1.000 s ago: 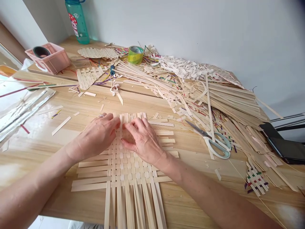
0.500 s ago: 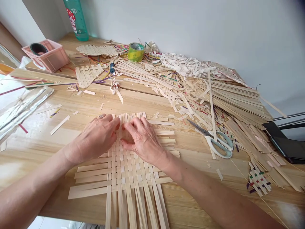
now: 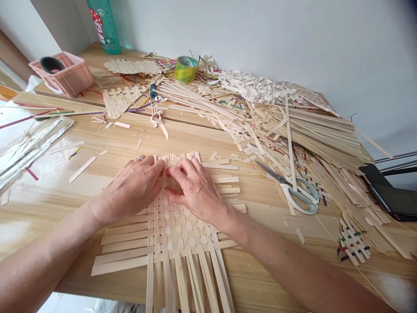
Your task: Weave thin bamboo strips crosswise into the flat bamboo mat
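In the head view, the woven mat (image 3: 177,226) of pale flat strips lies on the wooden table (image 3: 120,139) in front of you, with its loose strip ends spreading toward you and to both sides. Your left hand (image 3: 133,184) is over the far left part of this mat, its fingers bent and their tips down at the strips; I cannot tell if they pinch one. Your right hand (image 3: 195,189) is just beside it, with the thumb and the forefinger apart from each other; whether a strip is gripped there, I cannot tell. To the right of the mat lie the scissors (image 3: 282,180), near a bundle of long strips (image 3: 325,134). Farther back, a yellow-green tape roll (image 3: 186,71) rests among the scraps (image 3: 228,128)
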The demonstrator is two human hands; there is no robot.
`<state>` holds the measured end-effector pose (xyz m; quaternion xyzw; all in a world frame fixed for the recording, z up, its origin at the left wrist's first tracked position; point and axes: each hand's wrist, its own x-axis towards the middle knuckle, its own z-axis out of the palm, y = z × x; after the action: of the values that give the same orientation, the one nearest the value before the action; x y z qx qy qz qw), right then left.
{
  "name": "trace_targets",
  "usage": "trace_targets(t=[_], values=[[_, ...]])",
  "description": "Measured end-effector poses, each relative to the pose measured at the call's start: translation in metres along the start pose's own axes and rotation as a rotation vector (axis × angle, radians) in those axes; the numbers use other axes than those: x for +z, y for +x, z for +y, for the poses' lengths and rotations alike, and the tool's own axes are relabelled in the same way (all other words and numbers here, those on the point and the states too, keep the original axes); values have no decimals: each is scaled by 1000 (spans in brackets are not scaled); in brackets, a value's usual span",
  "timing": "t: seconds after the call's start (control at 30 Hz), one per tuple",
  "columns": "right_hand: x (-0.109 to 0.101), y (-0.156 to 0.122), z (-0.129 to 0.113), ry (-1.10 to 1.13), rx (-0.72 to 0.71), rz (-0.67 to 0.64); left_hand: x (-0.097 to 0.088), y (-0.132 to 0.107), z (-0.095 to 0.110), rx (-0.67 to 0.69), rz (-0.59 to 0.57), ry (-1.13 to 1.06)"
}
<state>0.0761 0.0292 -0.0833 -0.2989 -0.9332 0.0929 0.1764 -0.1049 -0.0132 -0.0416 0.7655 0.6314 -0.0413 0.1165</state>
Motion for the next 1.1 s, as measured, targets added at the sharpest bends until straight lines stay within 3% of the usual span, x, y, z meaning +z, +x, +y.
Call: trace_targets(t=[0.2,0.33,0.6,0.93,1.1], values=[[1,0,-1,-8,-5,0,0,0,1,-5,-18,0],[1,1,-1,-22,-14,30,-2,-3,-9,66,11,-126],[1,-1,-1,-93,-84,108,-32,-3,-39,-23,-179,-220],[8,-4,-13,-4,-165,146,-25,3,-49,38,-195,-324],[6,-4,-13,62,-112,82,-22,6,-51,34,-224,-404]])
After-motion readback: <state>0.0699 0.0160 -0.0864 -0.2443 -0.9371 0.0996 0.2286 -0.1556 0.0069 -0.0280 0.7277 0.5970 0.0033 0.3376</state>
